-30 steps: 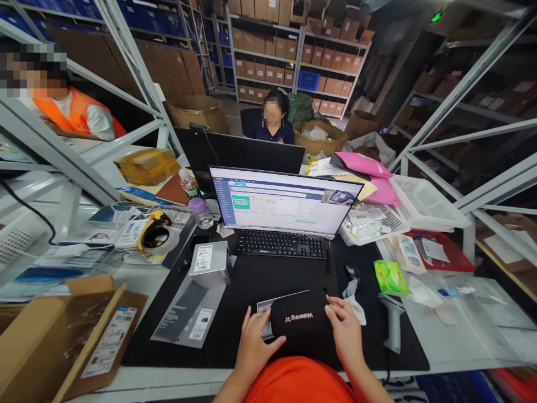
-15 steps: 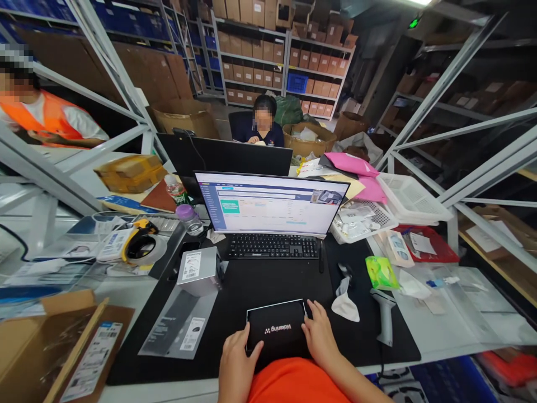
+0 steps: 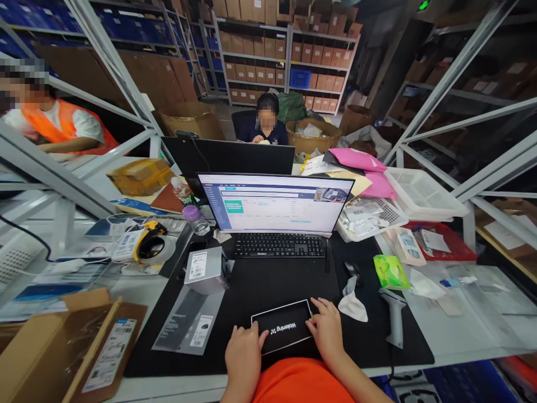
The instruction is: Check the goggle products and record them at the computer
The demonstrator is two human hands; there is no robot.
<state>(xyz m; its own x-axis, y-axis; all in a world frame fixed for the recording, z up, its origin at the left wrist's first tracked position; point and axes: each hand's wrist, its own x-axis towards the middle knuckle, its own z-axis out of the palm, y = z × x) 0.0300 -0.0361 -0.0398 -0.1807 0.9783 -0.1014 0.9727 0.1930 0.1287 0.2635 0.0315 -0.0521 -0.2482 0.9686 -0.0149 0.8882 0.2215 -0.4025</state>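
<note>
Left hand (image 3: 244,358): on the near edge of the black box (image 3: 282,328).
Right hand (image 3: 327,327): on its right edge.
Grip: both lie on it, but I cannot tell if they hold tight.

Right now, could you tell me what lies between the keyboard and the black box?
Only bare black desk mat, seen in the head view.

Past the black box (image 3: 282,327), the right hand (image 3: 327,330) could pass over the mat (image 3: 277,280) up to the keyboard (image 3: 279,245). The silver carton (image 3: 204,270) stands in the way leftward, the tissue (image 3: 352,305) and scanner (image 3: 394,316) rightward.
</note>
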